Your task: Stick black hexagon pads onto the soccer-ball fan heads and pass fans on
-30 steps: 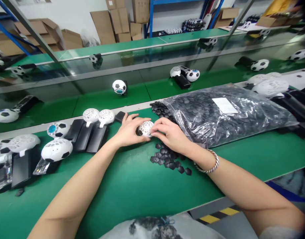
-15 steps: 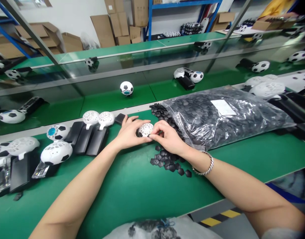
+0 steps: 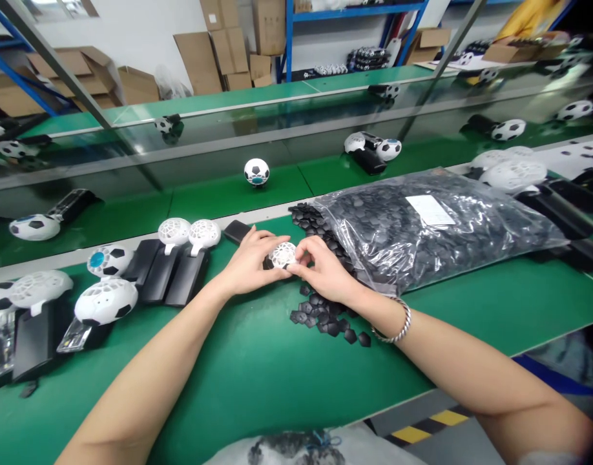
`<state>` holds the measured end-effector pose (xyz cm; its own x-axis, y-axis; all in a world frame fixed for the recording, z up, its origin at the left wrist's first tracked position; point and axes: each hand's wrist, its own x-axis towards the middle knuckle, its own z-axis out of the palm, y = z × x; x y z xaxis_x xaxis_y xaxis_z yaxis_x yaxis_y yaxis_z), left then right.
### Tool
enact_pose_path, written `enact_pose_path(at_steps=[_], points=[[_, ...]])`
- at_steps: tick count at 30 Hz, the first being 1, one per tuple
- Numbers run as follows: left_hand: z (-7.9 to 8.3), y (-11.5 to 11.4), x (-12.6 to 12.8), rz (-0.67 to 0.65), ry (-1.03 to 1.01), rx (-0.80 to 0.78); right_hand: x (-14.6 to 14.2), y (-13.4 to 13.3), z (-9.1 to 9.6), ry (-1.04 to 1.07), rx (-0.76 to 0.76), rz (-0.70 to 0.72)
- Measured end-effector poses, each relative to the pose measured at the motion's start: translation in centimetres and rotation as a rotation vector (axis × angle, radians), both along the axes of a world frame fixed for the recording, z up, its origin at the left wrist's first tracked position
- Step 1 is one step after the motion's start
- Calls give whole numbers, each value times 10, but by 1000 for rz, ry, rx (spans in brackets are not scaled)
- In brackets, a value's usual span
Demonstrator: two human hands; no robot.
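Through the head camera I watch the left hand (image 3: 250, 263) curl around a small white openwork ball (image 3: 283, 256), thumb and fingers clamped on its left side. The right hand (image 3: 323, 268) meets it from the other side, thumb and forefinger drawn together at the ball's edge; I cannot tell whether a loose piece sits between those fingertips. The ball is over the middle of the green workbench (image 3: 248, 361), closer to its far edge than to its near edge. A black block (image 3: 237, 231) shows just beyond the left hand, near the far edge, and I can't make out whether it joins the ball.

Just nearer than the right hand, I see black pentagon pieces (image 3: 320, 312) scattered on the workbench. A clear plastic bag (image 3: 436, 226) full of more lies along the far edge, to the right. Left of the hands, two openwork heads (image 3: 204, 234) top black handles (image 3: 185, 279).
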<state>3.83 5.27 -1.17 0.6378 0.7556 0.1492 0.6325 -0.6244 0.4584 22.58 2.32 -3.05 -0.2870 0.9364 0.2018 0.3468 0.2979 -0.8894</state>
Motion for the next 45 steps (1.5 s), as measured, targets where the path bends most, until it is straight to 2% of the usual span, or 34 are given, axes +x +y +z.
enact_pose_path(at_steps=[7,13,18,21,23,25,28,31,35,39,42,45], points=[[-6,-2,1,40,-23,51,2,0,-1,39,-86,-10],[-3,-1,7,117,-63,-33,-2,-2,0,22,-154,-2],[-2,-3,6,114,-82,-64,-3,-1,6,-56,-111,12],[-3,-3,5,78,-56,-36,8,1,20,-259,-17,-4],[-3,-4,4,86,-37,-19,17,1,30,-484,33,-15],[-1,-4,4,107,-27,-23,23,-1,37,-694,36,32],[5,-6,2,63,-18,-123,23,-5,39,-867,43,145],[9,-9,3,4,-37,-267,18,-10,35,-948,97,172],[7,-11,5,17,-145,-262,17,-11,36,-874,106,169],[5,-7,0,-177,-169,-318,21,-8,43,-637,16,218],[7,-5,-3,-223,-158,-343,21,-6,44,-453,80,219],[9,-6,-3,-217,-156,-341,18,-5,42,-372,139,204]])
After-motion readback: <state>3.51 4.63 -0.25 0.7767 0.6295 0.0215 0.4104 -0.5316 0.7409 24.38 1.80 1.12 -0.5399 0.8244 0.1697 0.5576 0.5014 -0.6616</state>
